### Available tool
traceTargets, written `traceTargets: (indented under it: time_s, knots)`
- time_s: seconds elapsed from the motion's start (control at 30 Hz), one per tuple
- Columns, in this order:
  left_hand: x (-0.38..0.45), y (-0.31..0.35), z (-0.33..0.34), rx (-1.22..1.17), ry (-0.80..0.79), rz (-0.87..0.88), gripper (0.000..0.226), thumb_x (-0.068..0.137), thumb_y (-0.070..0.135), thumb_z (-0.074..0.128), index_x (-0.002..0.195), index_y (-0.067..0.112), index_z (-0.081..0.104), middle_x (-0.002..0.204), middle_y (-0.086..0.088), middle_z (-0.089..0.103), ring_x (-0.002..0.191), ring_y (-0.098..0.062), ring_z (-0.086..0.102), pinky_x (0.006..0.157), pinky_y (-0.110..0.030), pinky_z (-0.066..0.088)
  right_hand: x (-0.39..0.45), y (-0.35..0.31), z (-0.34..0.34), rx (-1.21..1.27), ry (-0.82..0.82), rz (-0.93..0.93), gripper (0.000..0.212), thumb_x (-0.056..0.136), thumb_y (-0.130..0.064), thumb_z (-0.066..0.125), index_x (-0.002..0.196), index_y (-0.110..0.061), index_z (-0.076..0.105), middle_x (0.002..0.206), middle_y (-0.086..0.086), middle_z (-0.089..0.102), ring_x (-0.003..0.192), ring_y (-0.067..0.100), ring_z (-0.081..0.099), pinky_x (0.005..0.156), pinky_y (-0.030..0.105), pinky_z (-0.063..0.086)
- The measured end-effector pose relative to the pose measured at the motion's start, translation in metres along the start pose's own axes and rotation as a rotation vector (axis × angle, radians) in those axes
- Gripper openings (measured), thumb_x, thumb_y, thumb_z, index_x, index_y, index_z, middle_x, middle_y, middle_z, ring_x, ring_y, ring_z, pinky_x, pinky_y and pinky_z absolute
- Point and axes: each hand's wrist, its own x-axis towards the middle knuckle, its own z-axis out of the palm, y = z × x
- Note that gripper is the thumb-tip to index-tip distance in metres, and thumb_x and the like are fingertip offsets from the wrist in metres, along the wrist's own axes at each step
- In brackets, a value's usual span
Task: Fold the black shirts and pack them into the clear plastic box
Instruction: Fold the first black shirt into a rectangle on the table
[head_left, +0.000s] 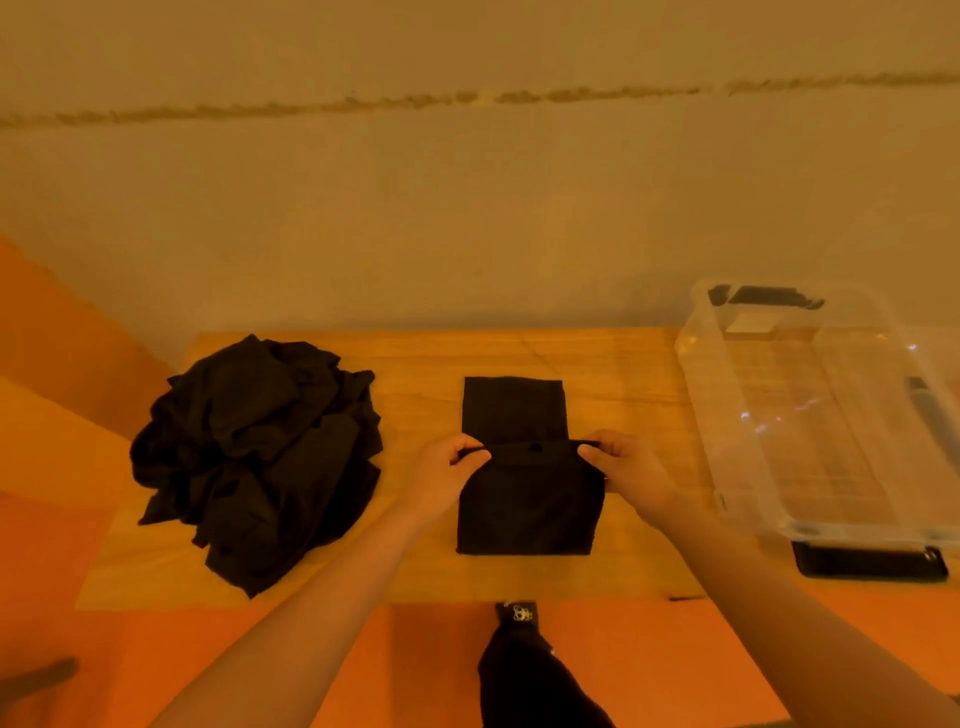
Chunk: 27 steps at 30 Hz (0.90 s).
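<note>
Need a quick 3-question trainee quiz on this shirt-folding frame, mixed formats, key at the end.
1. True or false: the clear plastic box already holds a folded shirt.
2. Multiple choice: the pile of unfolded black shirts lies (A) inside the box, (B) on the table on the person's left, (C) on the floor.
3. Fill in: the left hand and right hand each pinch one end of the ____ edge of the partly folded shirt.

Key
1. False: nothing black shows inside the box; only its wood-coloured bottom shows through.
2. B
3. Folded: the hands hold the fold line midway along the shirt, one hand at each side.
</note>
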Motion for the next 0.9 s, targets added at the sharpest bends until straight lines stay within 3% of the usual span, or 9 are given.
traceTargets:
  time_s: [0.07,0.17,0.27,0.4,0.5,0.6,0.73,0.8,0.9]
  knots:
    - [0.033,0.007,-0.006,-0.021,0.046,-0.031,0.007,0.094,0.021,0.052,0.093,0.021,0.059,0.084,0.008,0.06,0.075,-0.001,0.056,0.066,-0.011,0.046,0.035,-0.009,-0.004,0.002,0.002,0.033,0.016,0.095,-0.02,0.049,0.099,-0.015,0.064,0.097,0.004,0.066,0.092,0.017,0.063,0.08,0.033,0.052]
    - [0.081,0.01,-0.01,-0.047,0.077,-0.08,0.007,0.093,0.022,0.053,0.094,0.022,0.06,0.089,0.001,0.064,0.082,-0.01,0.06,0.076,-0.024,0.051,0.086,-0.014,-0.008,0.014,0.01,0.047,0.015,0.095,-0.021,0.049,0.096,-0.02,0.064,0.098,0.003,0.067,0.093,0.017,0.063,0.083,0.036,0.054]
    - [0.121,0.005,-0.011,-0.074,0.09,-0.137,0.007,0.091,0.018,0.056,0.097,0.018,0.06,0.084,0.009,0.061,0.083,-0.011,0.061,0.065,-0.013,0.046,0.125,-0.016,-0.009,0.086,-0.02,0.062,0.008,0.091,-0.015,0.057,0.094,-0.02,0.062,0.099,0.004,0.066,0.093,0.018,0.063,0.077,0.032,0.054]
    - [0.151,-0.01,-0.012,-0.033,0.08,-0.203,0.021,0.083,0.015,0.066,0.104,0.016,0.064,0.106,0.005,0.06,0.102,-0.011,0.054,0.079,-0.019,0.043,0.156,-0.006,-0.01,-0.04,-0.113,0.047,0.032,0.078,-0.004,0.07,0.104,-0.019,0.061,0.104,0.002,0.063,0.097,0.015,0.06,0.076,0.023,0.05]
    - [0.161,-0.02,-0.012,0.014,0.059,-0.212,0.02,0.084,0.014,0.066,0.103,0.019,0.064,0.111,0.006,0.057,0.106,-0.008,0.048,0.087,-0.023,0.039,0.167,0.002,-0.008,-0.139,-0.053,0.016,0.025,0.082,-0.01,0.068,0.104,-0.021,0.064,0.106,-0.002,0.062,0.102,0.012,0.057,0.081,0.021,0.047]
    - [0.167,-0.026,-0.013,0.023,0.12,-0.168,0.01,0.088,0.014,0.06,0.094,0.019,0.066,0.098,0.004,0.063,0.092,-0.007,0.056,0.084,-0.022,0.044,0.169,-0.003,-0.005,-0.289,0.042,-0.043,0.016,0.09,-0.018,0.057,0.104,-0.015,0.065,0.094,-0.005,0.062,0.094,0.013,0.059,0.069,0.011,0.041]
    - [0.167,-0.024,-0.013,0.158,0.163,-0.075,0.016,0.09,0.02,0.057,0.102,0.014,0.065,0.097,0.005,0.06,0.086,-0.001,0.052,0.072,-0.008,0.04,0.162,-0.007,-0.004,-0.45,0.197,-0.081,0.025,0.093,-0.026,0.053,0.112,-0.011,0.061,0.093,-0.004,0.057,0.084,0.013,0.057,0.06,0.011,0.038]
    - [0.164,-0.027,-0.012,0.356,0.114,0.086,0.022,0.086,0.025,0.062,0.106,0.014,0.065,0.101,0.005,0.057,0.096,-0.006,0.049,0.081,-0.014,0.037,0.155,-0.005,-0.005,-0.537,0.199,-0.221,0.03,0.088,-0.028,0.06,0.114,-0.013,0.062,0.101,-0.005,0.056,0.086,0.008,0.052,0.069,0.016,0.044]
    - [0.161,-0.039,-0.01,0.579,-0.008,0.211,0.031,0.084,0.03,0.065,0.11,0.015,0.066,0.109,0.001,0.058,0.109,-0.013,0.047,0.096,-0.028,0.036,0.149,0.009,-0.005,-0.748,0.073,-0.375,0.032,0.083,-0.027,0.066,0.112,-0.013,0.065,0.111,0.001,0.059,0.101,0.016,0.054,0.088,0.026,0.044]
